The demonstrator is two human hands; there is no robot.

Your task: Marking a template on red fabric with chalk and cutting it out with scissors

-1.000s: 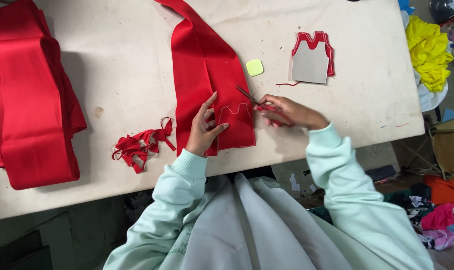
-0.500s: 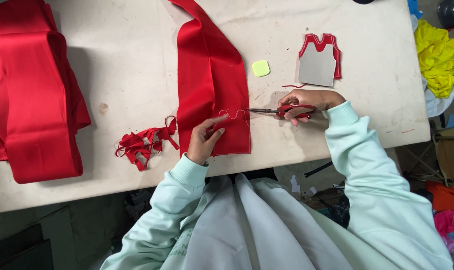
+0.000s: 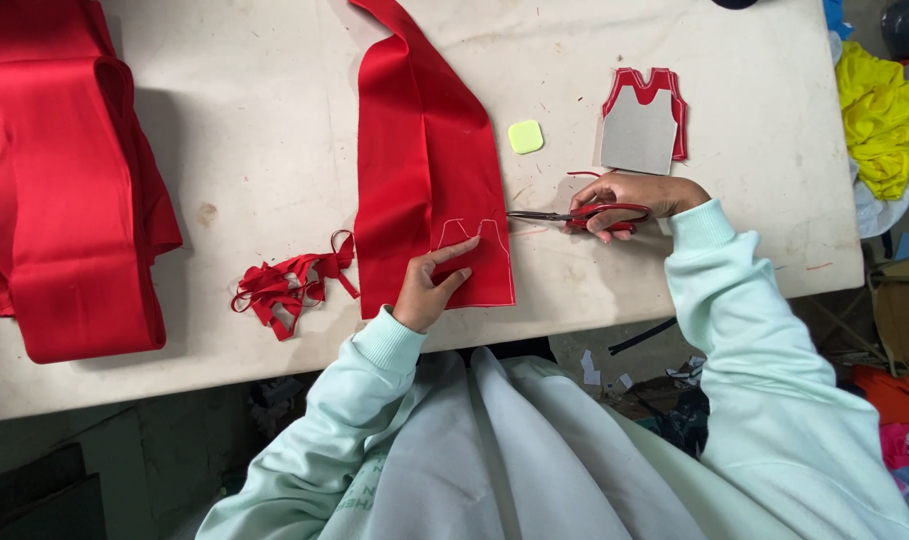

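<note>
The scissors (image 3: 574,215) are held in the right hand (image 3: 639,198), fingers closed through the red handles, blades pointed left toward the edge of the red strip (image 3: 424,170). Whether the blades are parted or shut cannot be told at this size; they look nearly closed. The tips lie just beside the strip's right edge, level with a white outline (image 3: 471,238) chalked on the cloth.

The left hand (image 3: 429,285) is laid flat and open on the strip's lower end, just below that outline; nothing is gripped, the cloth is only pinned to the desk (image 3: 254,150).

The strip is judged to be light, soft and glossy, so likely to slide and pucker; it is best held down flat close to the cut line, as is being done, not pinched at an edge.

Counted outward: one pair of scissors, one strip under the hands, one chalked outline. One heap of red scraps (image 3: 289,285) lies left of the strip, apart from it. One yellow-green chalk block (image 3: 525,136) sits near the strip's right edge. One grey template (image 3: 639,135) rests on cut red pieces beyond the right hand. One large folded bolt (image 3: 64,190) lies at the desk's left end.
</note>
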